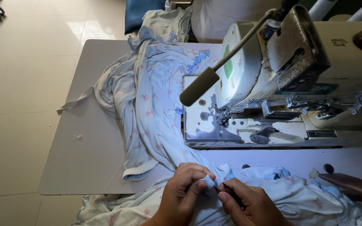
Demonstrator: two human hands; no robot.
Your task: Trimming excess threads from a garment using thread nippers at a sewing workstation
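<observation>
Two hands meet at the near edge of the counter (84,167), working one small spot of the pale blue cloth (147,104). Our left hand (185,188) has its grip pressed together, pinching a little fold of that cloth between thumb and forefinger. Our right hand (248,205) has its grip closed around a thin dark tool (231,194), its tip aimed at the pinched fold; we cannot tell what kind of tool it is.

What could go wrong, as we judge it: the point sits very close to the left fingertips, so a slip could prick a finger or snag the thin knit. The long weight of cloth trailing over the counter could also drag the fold out of our pinch.

The cloth is soft and light, printed with small pink bows, rumpled in long folds, with a ribbed cuff (139,169) lying flat near the front edge. It runs from our lap up across the counter, past the sewing machine (273,75), whose bent lamp (200,86) hangs over the plate. Beyond lies the tiled floor (21,83).
</observation>
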